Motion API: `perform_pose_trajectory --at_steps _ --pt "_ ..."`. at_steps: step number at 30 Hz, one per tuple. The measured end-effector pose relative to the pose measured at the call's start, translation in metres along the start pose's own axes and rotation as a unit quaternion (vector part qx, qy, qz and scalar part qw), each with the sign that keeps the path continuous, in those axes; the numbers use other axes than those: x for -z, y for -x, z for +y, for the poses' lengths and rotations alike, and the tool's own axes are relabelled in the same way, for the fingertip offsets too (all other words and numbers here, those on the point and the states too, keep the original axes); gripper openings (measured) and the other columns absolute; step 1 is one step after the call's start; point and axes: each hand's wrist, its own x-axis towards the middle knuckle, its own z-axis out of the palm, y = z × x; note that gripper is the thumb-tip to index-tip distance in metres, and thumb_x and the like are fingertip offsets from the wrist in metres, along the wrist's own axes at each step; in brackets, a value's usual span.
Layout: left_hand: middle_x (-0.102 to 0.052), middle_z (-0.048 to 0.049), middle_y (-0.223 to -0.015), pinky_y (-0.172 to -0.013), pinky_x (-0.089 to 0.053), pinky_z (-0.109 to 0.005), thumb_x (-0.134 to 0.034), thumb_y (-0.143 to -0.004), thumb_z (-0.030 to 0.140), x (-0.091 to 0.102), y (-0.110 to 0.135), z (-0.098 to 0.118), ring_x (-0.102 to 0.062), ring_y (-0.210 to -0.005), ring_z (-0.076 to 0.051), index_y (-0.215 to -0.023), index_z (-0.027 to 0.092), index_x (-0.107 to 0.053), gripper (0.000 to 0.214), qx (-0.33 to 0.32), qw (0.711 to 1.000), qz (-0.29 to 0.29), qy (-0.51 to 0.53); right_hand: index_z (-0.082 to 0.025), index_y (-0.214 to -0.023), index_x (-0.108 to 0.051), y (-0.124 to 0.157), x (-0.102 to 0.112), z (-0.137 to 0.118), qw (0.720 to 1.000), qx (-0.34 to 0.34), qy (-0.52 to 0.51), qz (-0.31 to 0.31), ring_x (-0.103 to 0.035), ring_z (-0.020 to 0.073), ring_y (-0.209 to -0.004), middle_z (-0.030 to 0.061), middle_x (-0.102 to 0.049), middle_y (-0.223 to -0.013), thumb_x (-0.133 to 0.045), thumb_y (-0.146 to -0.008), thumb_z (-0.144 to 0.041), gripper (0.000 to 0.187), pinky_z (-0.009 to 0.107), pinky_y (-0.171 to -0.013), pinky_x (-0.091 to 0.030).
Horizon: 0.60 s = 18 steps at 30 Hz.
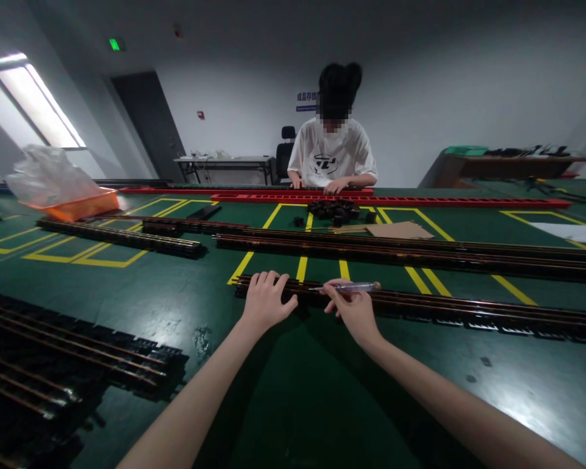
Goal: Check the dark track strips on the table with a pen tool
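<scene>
A long black rail with copper-coloured strips (pixel 449 309) lies across the green table in front of me. My left hand (pixel 267 301) rests over its left end, fingers laid across the top and thumb held apart. In my right hand (pixel 352 311) is a screwdriver (pixel 356 286) with a clear handle, pinched between thumb and fingers. Its thin shaft points left, toward the rail just right of my left hand. Whether the tip touches the rail is too small to tell.
More black rails (pixel 420 251) lie behind, with a stack of them (pixel 68 345) at near left. Beyond are a heap of black parts (pixel 333 212), cardboard (pixel 400 230), a red rail (pixel 395 200) and an orange basket (pixel 85 205) with plastic bags. A person (pixel 332 153) works across the table.
</scene>
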Motion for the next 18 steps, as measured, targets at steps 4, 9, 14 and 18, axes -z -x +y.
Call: perform_pose_trajectory --at_steps 4,9,14,18 --pt "-0.062 -0.0111 -0.102 -0.089 -0.038 -0.043 -0.046 -0.082 0.043 0.0002 0.0003 -0.0006 -0.053 -0.094 -0.026 -0.109 0.014 -0.06 0.042 -0.001 1.0 -0.005 0.003 -0.016 -0.079 -0.063 -0.0006 0.0009 0.0032 1.0 0.005 -0.008 -0.011 -0.061 0.0138 -0.047 0.0075 -0.07 -0.076 -0.065 -0.07 -0.05 0.035 0.021 -0.037 -0.04" --pt "-0.062 -0.0117 -0.102 -0.089 -0.038 -0.044 -0.046 -0.082 0.042 0.001 -0.0003 -0.0003 -0.053 -0.095 -0.027 -0.109 0.015 -0.059 0.041 -0.003 1.0 -0.006 0.003 -0.017 -0.081 -0.06 -0.0016 0.0007 0.0083 1.0 0.004 -0.019 -0.012 -0.059 0.0127 -0.047 0.0056 -0.068 -0.075 -0.062 -0.075 -0.048 0.032 0.02 -0.037 -0.038" --pt "-0.062 -0.0105 -0.101 -0.089 -0.038 -0.043 -0.045 -0.082 0.043 -0.0004 0.0002 -0.0015 -0.053 -0.094 -0.027 -0.109 0.017 -0.059 0.04 -0.009 1.0 -0.002 -0.002 -0.018 -0.08 -0.059 -0.0012 0.0015 0.0078 0.999 0.007 -0.037 -0.019 -0.058 0.0123 -0.046 0.0006 -0.062 -0.064 -0.061 -0.076 -0.047 0.029 0.02 -0.037 -0.038" --pt "-0.062 -0.0109 -0.101 -0.089 -0.038 -0.043 -0.045 -0.082 0.043 -0.0002 0.0003 -0.0019 -0.053 -0.093 -0.026 -0.109 0.015 -0.059 0.041 -0.01 1.0 -0.005 -0.006 -0.018 -0.079 -0.059 -0.001 0.0031 0.0087 0.998 0.023 -0.048 -0.026 -0.059 0.0114 -0.049 0.0008 -0.063 -0.067 -0.063 -0.075 -0.043 0.026 0.021 -0.041 -0.043"
